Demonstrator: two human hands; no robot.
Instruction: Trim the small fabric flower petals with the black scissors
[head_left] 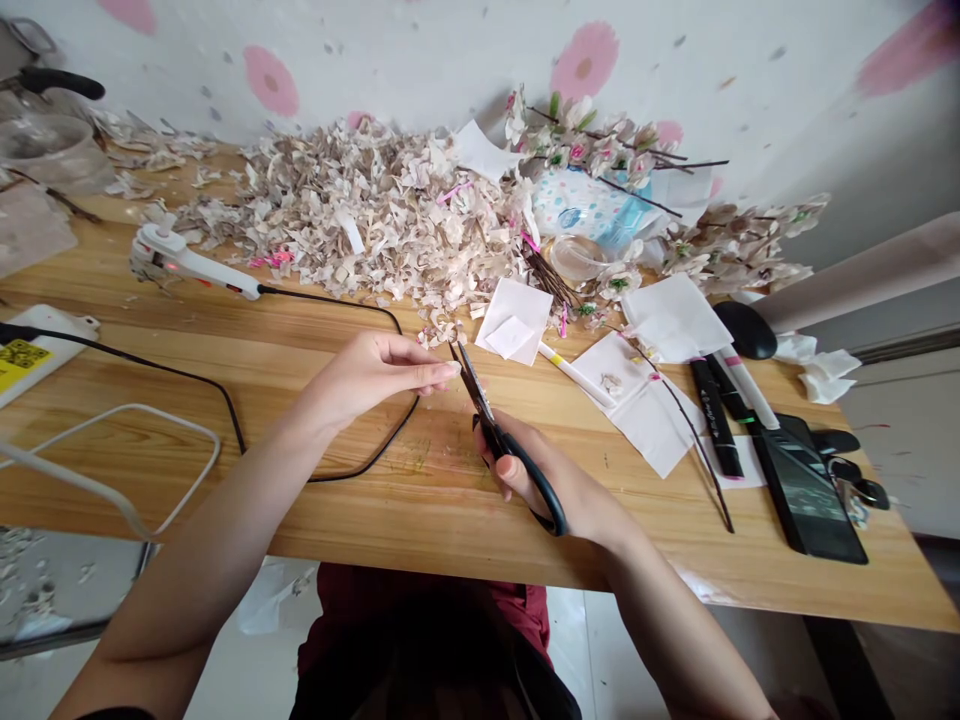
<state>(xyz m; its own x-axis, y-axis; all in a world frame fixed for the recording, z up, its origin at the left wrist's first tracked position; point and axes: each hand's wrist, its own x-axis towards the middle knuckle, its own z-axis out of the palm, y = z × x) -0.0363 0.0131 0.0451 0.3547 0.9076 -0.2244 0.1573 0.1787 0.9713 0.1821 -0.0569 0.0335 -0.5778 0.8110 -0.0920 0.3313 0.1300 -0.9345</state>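
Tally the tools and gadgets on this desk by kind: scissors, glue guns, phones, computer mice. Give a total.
Scissors: 1
Glue gun: 1
Phone: 1
Mouse: 1
Total: 4

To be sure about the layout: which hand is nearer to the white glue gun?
Left. The left hand is right of the glue gun, toward the person; the right hand, holding scissors, is farther right.
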